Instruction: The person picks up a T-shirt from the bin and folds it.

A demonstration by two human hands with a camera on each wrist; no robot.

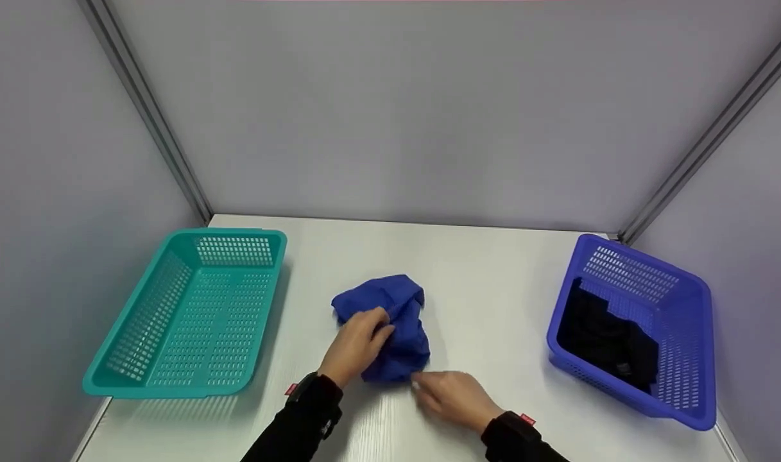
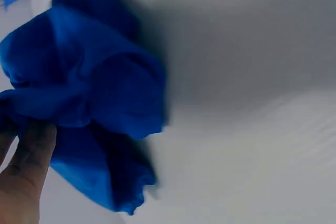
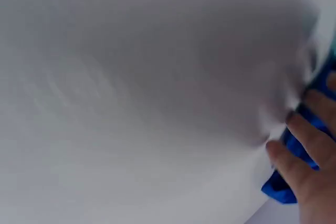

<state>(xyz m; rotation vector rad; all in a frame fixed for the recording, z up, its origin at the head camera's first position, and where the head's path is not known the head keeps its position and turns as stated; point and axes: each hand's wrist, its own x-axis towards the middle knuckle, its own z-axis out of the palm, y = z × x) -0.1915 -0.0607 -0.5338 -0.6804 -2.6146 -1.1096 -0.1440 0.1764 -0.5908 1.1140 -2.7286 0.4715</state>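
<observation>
A crumpled blue cloth (image 1: 400, 301) lies on the white table in front of me. My left hand (image 1: 357, 343) is over its left side in the head view. In the left wrist view, the left fingers (image 2: 37, 145) pinch a fold of the blue cloth (image 2: 110, 87), their tips hidden under it. My right hand (image 1: 453, 398) is at the cloth's near right corner, fingertips right at its edge. The right wrist view shows those fingers (image 3: 310, 137) spread and loosely bent beside the blue cloth (image 3: 281, 190).
A green plastic basket (image 1: 271, 321) stands on the left of the white table (image 1: 493, 282). At the right is a purple basket (image 1: 701, 359) with black fabric (image 1: 605, 343) inside. Grey panels (image 1: 390, 128) enclose the back and sides.
</observation>
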